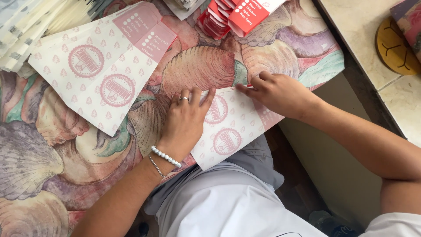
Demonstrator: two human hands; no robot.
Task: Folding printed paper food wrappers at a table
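From the head camera, looking straight down, a flat paper bag (pixel 228 127) printed with pink round stamps and small tree shapes lies at the near edge of the tabletop (pixel 52 145), which is covered by a cloth painted with large seashells; the bag's lower corner juts past that edge, above the person's lap in pale grey cloth. The left hand (pixel 186 118) lies palm down on the left end of this bag, fingers spread and flat, its grip released, pressing the paper rather than grasping it; a ring sits on one finger and a white bead bracelet (pixel 165 156) with a thin chain circles the wrist. The right hand (pixel 276 93) rests on the bag's upper right edge, fingertips drawn together and pinching the paper's fold at its top corner. Up and to the left of the bag, well apart from it, lies a second, larger sheet (pixel 98 66) of the same pink print. Beyond the bag, at the far edge, stands a bundle of red folded cartons (pixel 223 17). At the far left corner lies a stack of pale folded bags (pixel 26 26).
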